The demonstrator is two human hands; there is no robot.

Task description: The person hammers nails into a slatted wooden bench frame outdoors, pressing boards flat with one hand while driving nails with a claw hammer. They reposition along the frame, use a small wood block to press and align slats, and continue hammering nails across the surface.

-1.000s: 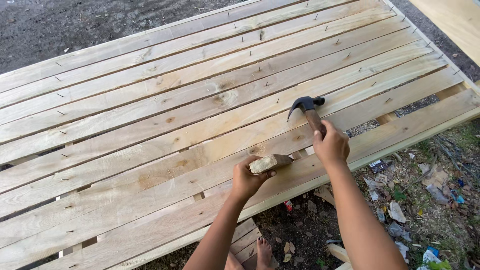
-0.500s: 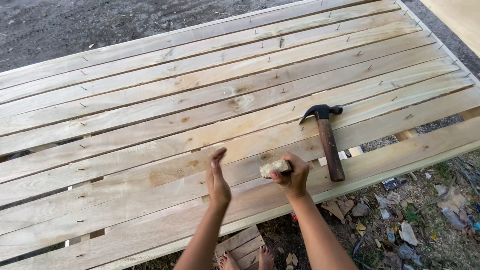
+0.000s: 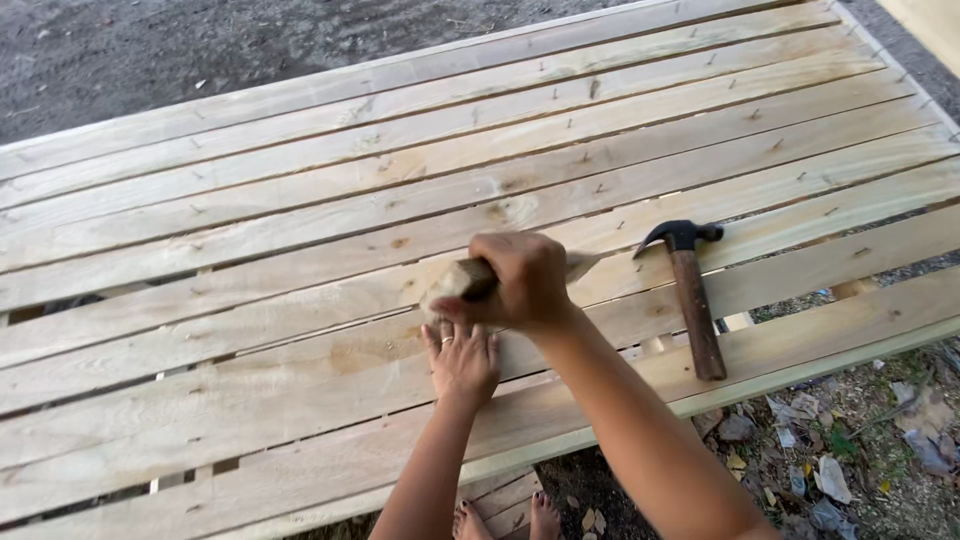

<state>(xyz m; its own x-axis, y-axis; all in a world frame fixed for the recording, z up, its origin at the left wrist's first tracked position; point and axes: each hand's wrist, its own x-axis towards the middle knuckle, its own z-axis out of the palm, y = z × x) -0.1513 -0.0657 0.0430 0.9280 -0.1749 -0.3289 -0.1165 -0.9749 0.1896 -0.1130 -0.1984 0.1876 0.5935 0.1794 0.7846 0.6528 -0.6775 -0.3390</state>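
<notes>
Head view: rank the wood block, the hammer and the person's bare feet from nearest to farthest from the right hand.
1. Wood block: gripped in the right hand.
2. Hammer: lying on the slats to its right.
3. Bare feet: below the platform's near edge.

The scene is lit by soft, even daylight, and no strong glare is seen. The pale boards of the worktop are shown bright and sharp. Only faint shadows are cast under the hammer. Slight bending is noticed near the far edge.
</notes>
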